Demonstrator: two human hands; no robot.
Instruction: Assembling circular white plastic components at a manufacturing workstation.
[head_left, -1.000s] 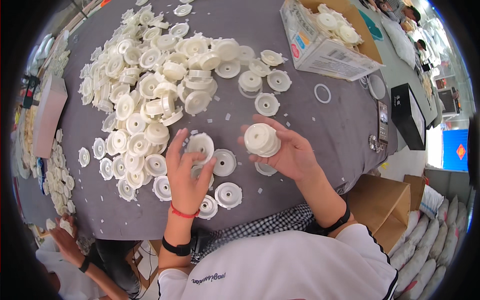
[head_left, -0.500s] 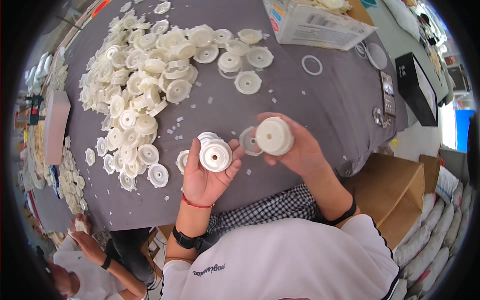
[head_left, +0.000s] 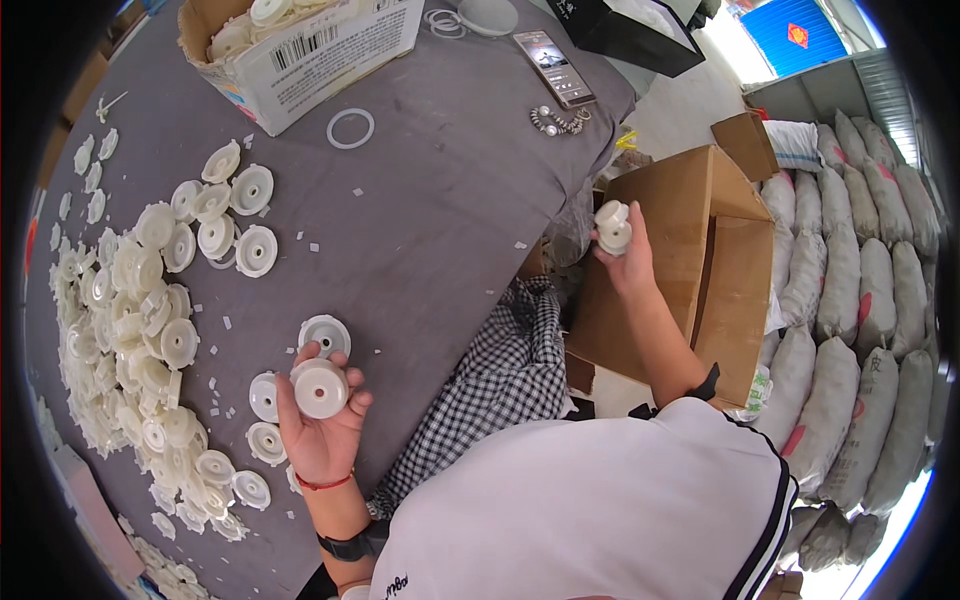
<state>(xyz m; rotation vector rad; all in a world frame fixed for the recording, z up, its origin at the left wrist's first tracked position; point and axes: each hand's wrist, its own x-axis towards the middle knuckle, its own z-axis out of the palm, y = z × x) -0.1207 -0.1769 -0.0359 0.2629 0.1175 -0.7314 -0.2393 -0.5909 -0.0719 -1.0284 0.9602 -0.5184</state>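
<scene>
In my left hand (head_left: 325, 440) lies a round white plastic disc (head_left: 320, 388) with a small centre hole, my fingers curled about its edge. Just beyond it a wider, flanged white disc (head_left: 325, 337) rests on the grey cloth. My right hand (head_left: 633, 262) is stretched out to the right, closed around a white plastic part (head_left: 612, 226) of rounded, stacked discs. It is over the near left side of an open cardboard carton (head_left: 660, 225); its fingers are partly hidden by the part. Several more flanged discs (head_left: 266, 443) lie beside my left hand.
A large heap of white discs (head_left: 140, 340) covers the table's left side. At the back stand a printed box (head_left: 330, 65) of parts and a white ring (head_left: 350, 129). A phone (head_left: 555, 70) and bracelet (head_left: 560, 121) lie near the right edge. Filled sacks (head_left: 830, 400) are stacked beyond the carton.
The view has swung to the right. My right hand has moved from above the table out to the carton, still holding a white part. My left hand keeps a disc over the table.
</scene>
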